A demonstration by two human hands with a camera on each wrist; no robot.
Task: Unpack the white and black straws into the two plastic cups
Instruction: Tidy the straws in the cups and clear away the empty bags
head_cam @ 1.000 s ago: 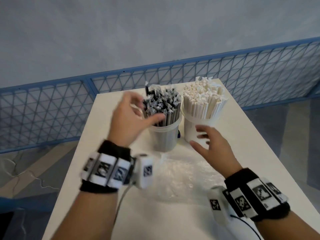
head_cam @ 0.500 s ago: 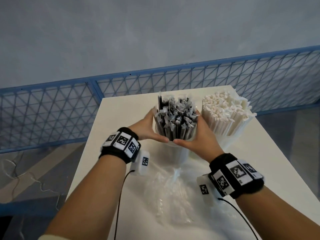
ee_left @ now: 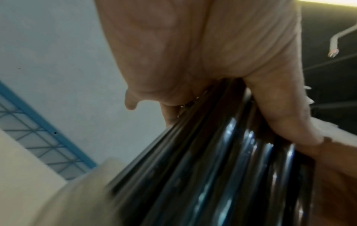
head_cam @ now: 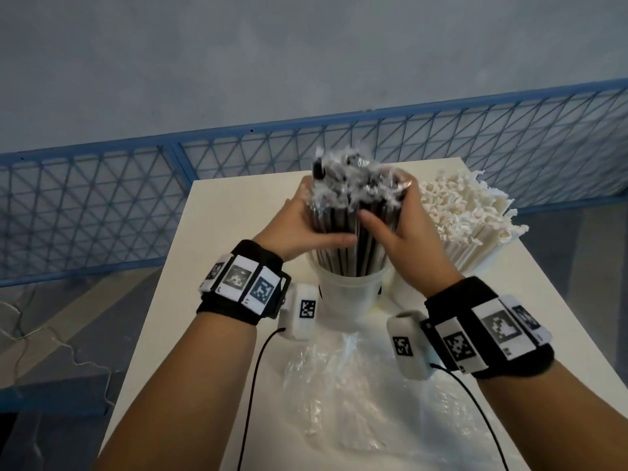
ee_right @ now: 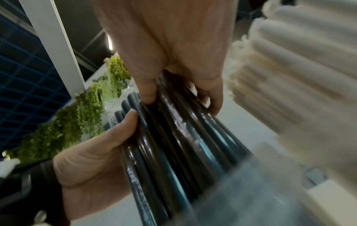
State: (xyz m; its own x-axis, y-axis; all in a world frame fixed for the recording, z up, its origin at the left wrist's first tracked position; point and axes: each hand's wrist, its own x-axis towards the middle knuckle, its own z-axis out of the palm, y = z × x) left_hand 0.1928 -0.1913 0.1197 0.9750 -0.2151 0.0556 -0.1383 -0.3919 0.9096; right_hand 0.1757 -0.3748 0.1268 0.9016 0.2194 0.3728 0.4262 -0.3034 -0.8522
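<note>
We see left hand (head_cam: 299, 222) and right hand (head_cam: 404, 229) clamped round bundle of wrapped black straws (head_cam: 353, 229), ends inside translucent plastic cup (head_cam: 343, 294) — apparently; light cup may tip, toppling splayed white straws (head_cam: 475, 215) beside.

two cups (head_cam: 343, 294), two straw bundles (head_cam: 350, 229)

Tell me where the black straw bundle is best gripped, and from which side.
Grip the black straws around the bare shafts between the frilly wrapper tops and the cup rim, coming from both sides at once. The bundle stands near upright and loose, so the left hand and right hand wrapping opposite sides likely keep it together; the white straws crowd the right.
</note>
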